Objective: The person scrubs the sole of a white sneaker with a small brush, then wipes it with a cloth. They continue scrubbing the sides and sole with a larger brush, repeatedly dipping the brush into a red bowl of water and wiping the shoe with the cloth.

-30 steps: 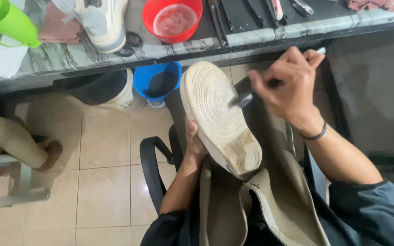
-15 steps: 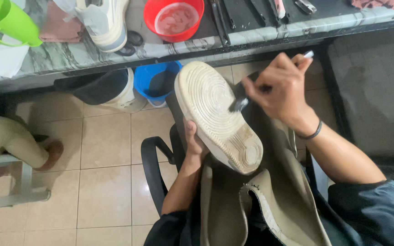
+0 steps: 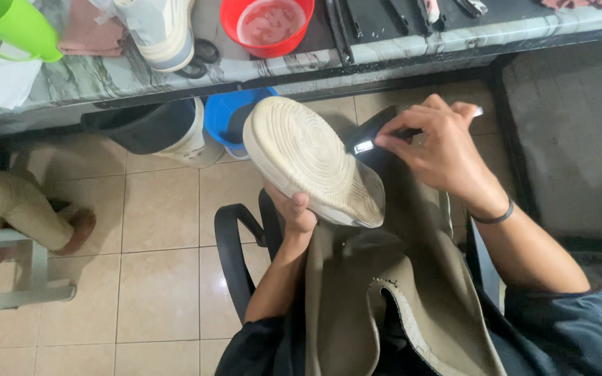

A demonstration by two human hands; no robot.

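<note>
Fingers (image 3: 412, 132) pinch brush (image 3: 369, 139) beside upturned shoe (image 3: 311, 160) sole's edge.

Head-worn view, steeply downward, close over lap

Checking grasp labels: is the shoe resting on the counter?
No, the shoe is held up sole-first over the lap by the left hand, below the marble counter, while the right hand holds a brush.

I see the shoe (image 3: 313, 161) sole-up over my lap, left hand (image 3: 294, 209) beneath it, right hand (image 3: 440, 150) with the brush (image 3: 374, 136) just right of it; behind, a bowl (image 3: 267, 26) and cup (image 3: 14, 28) sit on the worktop (image 3: 71, 83), buckets (image 3: 228, 122) under its edge
</note>
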